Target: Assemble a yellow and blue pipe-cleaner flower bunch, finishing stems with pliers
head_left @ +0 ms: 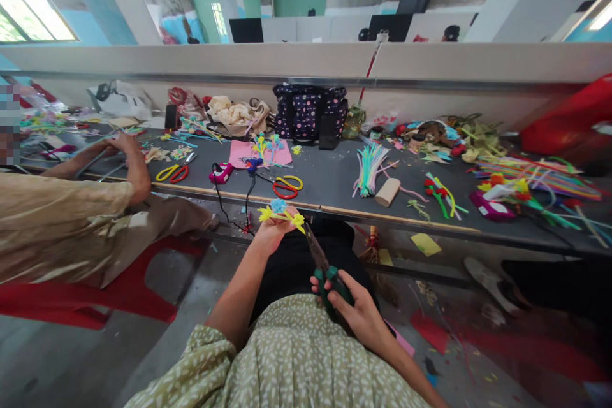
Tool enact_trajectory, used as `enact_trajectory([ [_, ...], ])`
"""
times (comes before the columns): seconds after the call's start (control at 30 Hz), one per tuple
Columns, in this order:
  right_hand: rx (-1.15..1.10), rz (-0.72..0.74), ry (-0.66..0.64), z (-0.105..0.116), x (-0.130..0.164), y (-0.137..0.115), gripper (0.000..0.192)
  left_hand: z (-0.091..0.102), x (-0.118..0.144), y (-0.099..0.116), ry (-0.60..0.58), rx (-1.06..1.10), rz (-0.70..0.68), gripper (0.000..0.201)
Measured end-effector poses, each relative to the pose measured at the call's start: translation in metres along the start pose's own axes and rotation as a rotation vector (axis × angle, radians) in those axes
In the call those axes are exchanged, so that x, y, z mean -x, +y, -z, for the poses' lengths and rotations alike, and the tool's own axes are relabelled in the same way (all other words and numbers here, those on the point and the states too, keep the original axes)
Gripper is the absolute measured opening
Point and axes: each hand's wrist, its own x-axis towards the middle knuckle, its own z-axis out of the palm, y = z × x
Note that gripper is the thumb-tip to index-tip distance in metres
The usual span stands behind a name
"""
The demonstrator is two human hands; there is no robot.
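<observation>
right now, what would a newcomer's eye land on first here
Front and centre, the left hand holds up a yellow and blue pipe-cleaner flower, while the right hand grips green-handled scissors just below it. Behind them, the dark table is strewn with bright pipe cleaners.

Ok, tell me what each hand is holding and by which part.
The left hand pinches a yellow and blue pipe-cleaner flower from below, by its base. The right hand grips green-handled scissors by the handles.

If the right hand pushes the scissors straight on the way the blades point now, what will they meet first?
Most likely the yellow and blue pipe-cleaner flower held in the left hand. The scissors in the right hand point up toward it, the tips seemingly just beside it, though depth is unclear.
</observation>
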Motion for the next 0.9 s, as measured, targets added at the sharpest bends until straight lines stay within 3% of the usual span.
enact_trajectory([
  [0.2, -0.108, -0.053, 0.035, -0.002, -0.001, 0.000, 0.030, 0.001, -0.001, -0.003, 0.094, 0.044, 0.024, 0.028],
  [0.47, 0.234, 0.061, 0.101, 0.005, -0.005, 0.008, 0.023, 0.005, -0.002, -0.011, 0.171, -0.060, 0.018, 0.026],
  [0.73, 0.474, 0.122, 0.162, 0.013, -0.010, 0.004, 0.022, -0.001, 0.003, 0.000, 0.186, -0.206, 0.051, 0.026],
  [0.9, 0.342, 0.090, 0.147, 0.010, -0.009, 0.002, 0.023, -0.001, 0.002, 0.001, 0.170, -0.269, 0.051, 0.026],
])
